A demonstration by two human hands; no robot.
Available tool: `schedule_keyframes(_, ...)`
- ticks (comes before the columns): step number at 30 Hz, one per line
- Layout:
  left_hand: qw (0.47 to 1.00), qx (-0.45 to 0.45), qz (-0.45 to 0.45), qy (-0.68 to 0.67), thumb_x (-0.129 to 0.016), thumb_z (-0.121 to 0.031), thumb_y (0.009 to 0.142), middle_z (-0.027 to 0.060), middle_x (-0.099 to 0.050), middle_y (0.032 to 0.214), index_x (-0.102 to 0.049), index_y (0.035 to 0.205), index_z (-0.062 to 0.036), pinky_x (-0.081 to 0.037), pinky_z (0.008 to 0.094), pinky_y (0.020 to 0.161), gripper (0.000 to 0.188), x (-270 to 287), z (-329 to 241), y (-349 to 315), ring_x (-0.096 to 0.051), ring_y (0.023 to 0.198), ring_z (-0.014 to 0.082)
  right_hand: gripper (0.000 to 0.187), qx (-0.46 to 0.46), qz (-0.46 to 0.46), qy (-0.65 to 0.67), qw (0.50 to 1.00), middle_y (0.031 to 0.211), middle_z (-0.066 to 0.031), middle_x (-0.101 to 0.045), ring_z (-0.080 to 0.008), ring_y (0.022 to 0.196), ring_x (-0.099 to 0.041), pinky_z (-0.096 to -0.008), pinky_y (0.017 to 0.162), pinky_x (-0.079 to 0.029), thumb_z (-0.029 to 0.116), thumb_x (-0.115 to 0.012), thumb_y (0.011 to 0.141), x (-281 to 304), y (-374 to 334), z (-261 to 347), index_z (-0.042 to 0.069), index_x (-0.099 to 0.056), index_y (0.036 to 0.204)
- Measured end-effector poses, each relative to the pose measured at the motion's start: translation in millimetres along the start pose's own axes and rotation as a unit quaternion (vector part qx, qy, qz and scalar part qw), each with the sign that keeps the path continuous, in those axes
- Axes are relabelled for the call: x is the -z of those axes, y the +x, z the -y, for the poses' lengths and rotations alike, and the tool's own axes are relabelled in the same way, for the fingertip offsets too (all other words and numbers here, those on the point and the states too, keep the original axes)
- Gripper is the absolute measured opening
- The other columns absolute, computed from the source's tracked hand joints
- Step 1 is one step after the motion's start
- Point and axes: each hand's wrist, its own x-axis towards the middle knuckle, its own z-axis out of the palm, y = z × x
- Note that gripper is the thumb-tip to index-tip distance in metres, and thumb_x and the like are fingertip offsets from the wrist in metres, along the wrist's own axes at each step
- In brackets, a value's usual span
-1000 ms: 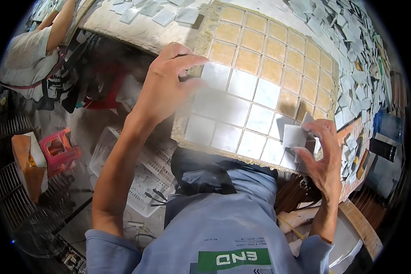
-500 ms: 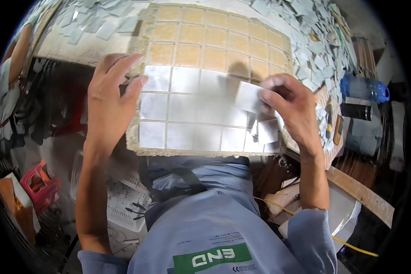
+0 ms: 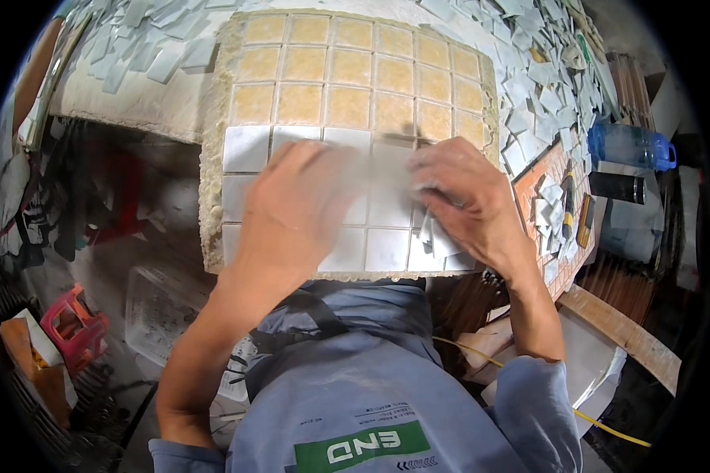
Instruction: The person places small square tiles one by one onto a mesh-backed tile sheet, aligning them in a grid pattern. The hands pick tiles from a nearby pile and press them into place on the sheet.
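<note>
Head view, looking down on a square mosaic tile sheet (image 3: 347, 87) lying on a counter (image 3: 126, 94) at the person's waist. The sheet's upper rows show yellowish-tan squares; the lower rows are covered with white square tiles (image 3: 244, 148). The left hand (image 3: 296, 213) lies palm down and flat on the white rows, its fingers (image 3: 312, 162) spread and released, holding nothing; motion blur softens its outline. The right hand (image 3: 469, 201) rests on the sheet's lower right part, its fingers (image 3: 430, 169) bent and pressed down on the white tiles; whether they pinch a loose tile cannot be told. A few white tile pieces (image 3: 438, 236) jut out from under the right hand near the sheet's lower right corner. Loose white tile fragments (image 3: 544, 87) are scattered over the counter to the right and at upper left. Farther right lies a blue plastic bottle (image 3: 631, 146), well apart from both hands.
</note>
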Motion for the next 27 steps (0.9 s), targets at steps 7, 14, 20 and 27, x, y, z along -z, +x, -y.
schedule_keyframes(7,0.995,0.018,0.017,0.094,-0.085,-0.013,0.078,0.0111,-0.064,0.098,-0.075,0.116,-0.0073,-0.052,0.0422,0.080,0.040,-29,-10,21,-0.063,0.090,0.0326,0.015,-0.069,-0.017,0.018,0.997,0.110,-0.0144,-0.073,-0.0339,0.102,-0.067,-0.0410,0.089,-0.056,-0.003,-0.073,0.085,-5,2,-9,-0.004,-0.073,0.100)
schedule_keyframes(14,0.994,0.080,0.043,0.060,-0.076,-0.014,0.081,0.0103,-0.064,0.099,-0.076,0.115,-0.0154,-0.054,0.0449,0.081,0.034,-28,-9,28,-0.066,0.099,0.0313,0.031,-0.181,-0.071,0.014,0.981,0.121,-0.0102,-0.070,-0.0228,0.111,-0.064,-0.0361,0.095,-0.053,0.001,-0.077,0.087,36,-27,-15,0.003,-0.075,0.118)
schedule_keyframes(20,0.996,-0.011,0.029,0.085,-0.079,-0.006,0.084,0.0115,-0.064,0.100,-0.072,0.122,-0.0063,-0.053,0.0384,0.079,0.038,-30,-32,22,-0.064,0.088,0.0311,0.053,-0.127,0.015,-0.119,0.985,0.121,-0.0137,-0.063,-0.0328,0.108,-0.060,-0.0420,0.092,-0.052,0.012,-0.087,0.077,47,-61,13,0.006,-0.070,0.127)
schedule_keyframes(27,0.985,0.031,0.163,-0.041,-0.077,-0.004,0.087,0.0148,-0.064,0.109,-0.069,0.126,-0.0044,-0.053,0.0386,0.083,0.040,-38,-50,10,-0.065,0.093,0.0333,0.061,-0.113,0.023,-0.117,0.986,0.123,-0.0155,-0.059,-0.0376,0.109,-0.059,-0.0456,0.093,-0.052,0.014,-0.088,0.072,27,-82,19,0.001,-0.060,0.124)
